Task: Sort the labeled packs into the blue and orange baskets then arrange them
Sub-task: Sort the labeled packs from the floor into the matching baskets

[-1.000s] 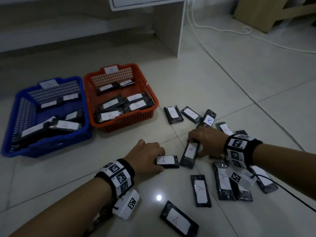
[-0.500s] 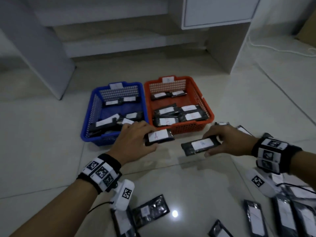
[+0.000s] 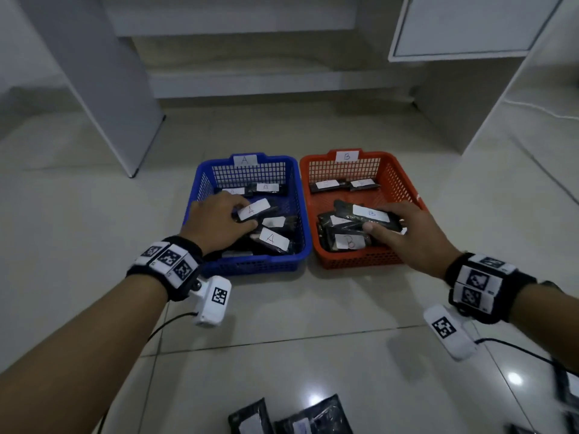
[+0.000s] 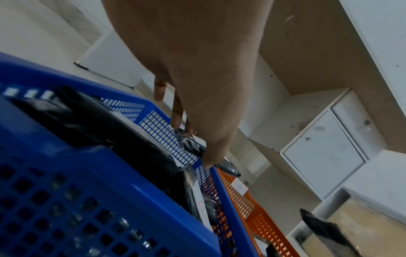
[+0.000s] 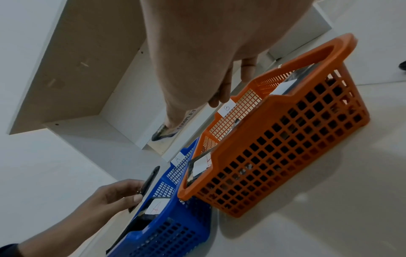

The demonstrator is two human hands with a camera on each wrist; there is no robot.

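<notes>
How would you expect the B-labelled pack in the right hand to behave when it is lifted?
The B pack probably stays fairly stiff: it juts straight from the right hand. Likely light, held by fingertips. Its glossy wrapper may be slippery.

1. The packs on the floor (image 3: pixel 293 416) are cut off by the head view's bottom edge; their labels cannot be read.
2. The left hand (image 3: pixel 216 223) covers part of the blue basket (image 3: pixel 300 195)'s near packs.
3. Labels on the orange basket (image 3: pixel 407 189)'s far packs (image 3: pixel 344 184) are too faint to read.
</notes>
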